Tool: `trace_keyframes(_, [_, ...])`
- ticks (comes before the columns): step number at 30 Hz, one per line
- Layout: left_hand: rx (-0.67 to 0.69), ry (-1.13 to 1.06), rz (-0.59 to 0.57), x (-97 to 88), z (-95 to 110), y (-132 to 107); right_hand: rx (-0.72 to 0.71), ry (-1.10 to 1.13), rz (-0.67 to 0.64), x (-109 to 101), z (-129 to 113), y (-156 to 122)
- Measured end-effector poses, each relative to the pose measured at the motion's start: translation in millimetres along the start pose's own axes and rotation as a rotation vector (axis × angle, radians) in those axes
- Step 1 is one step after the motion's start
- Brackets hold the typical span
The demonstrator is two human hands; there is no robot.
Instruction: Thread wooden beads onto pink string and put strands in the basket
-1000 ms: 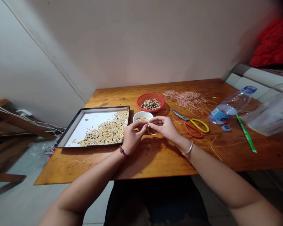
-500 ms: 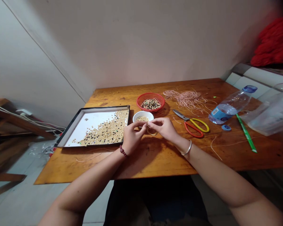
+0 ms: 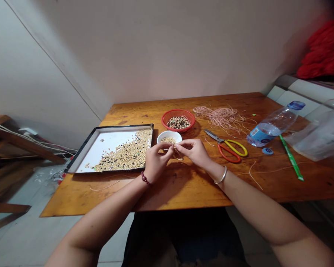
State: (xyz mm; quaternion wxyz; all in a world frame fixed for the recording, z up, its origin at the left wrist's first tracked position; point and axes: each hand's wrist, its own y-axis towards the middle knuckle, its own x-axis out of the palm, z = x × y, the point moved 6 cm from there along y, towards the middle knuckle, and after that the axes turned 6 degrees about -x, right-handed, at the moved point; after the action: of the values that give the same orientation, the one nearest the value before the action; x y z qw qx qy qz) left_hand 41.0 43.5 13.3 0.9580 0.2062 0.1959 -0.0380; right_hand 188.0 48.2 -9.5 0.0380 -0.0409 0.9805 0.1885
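Note:
My left hand (image 3: 159,157) and my right hand (image 3: 194,151) meet fingertip to fingertip just in front of a small white bowl (image 3: 179,137) of pale beads. Both are closed in a pinch on a string of beads (image 3: 178,158), whose lower part hangs in a small loop under the fingers. The exact grip point is too small to make out. Left of my left hand lies a shallow black-edged tray (image 3: 111,129) with many loose cream and dark beads (image 3: 125,155). Behind the bowl stands a red basket (image 3: 164,119) holding mixed beads.
Scissors (image 3: 228,146) with red and yellow handles lie right of my hands. Behind them is a tangle of pink cord (image 3: 219,115). Farther right are a water bottle (image 3: 272,126), its blue cap (image 3: 267,151), a green strip (image 3: 291,157) and a clear plastic bag (image 3: 320,133).
The bead loop under my fingers has shifted slightly and looks flatter. My hands stay pinched together in almost the same place.

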Motion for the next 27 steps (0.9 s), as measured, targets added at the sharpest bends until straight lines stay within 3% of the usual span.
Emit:
trace_keyframes(16, [0.042, 0.044, 0.027, 0.7, 1.1, -3.0, -0.015, -0.014, 0.011, 3.5, -2.5, -4.6])
trace_keyframes(27, [0.079, 0.044, 0.004, 2.3, 4.9, -7.0, -0.028, -0.106, 0.126, 0.9, -5.9, -9.5])
